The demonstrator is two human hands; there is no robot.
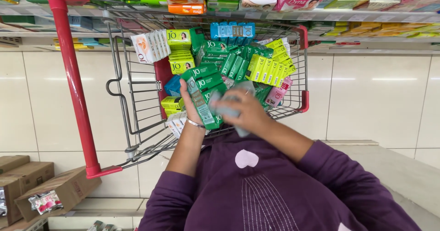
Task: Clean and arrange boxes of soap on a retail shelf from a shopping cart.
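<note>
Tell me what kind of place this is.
Most likely a shop aisle: a wire shopping cart with a red handle, full of boxed soap bars, and stocked shelves behind it.

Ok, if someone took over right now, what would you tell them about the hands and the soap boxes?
Left hand: holds a stack of green soap boxes upright over the cart.
Right hand: wipes them with a grey cloth.
Shopping cart: wire, red handle, full of green, yellow, blue, white and pink soap boxes.
Done: cannot tell how many boxes are wiped.
Left: nothing from the held stack has been set on the shelf behind the cart.
</note>
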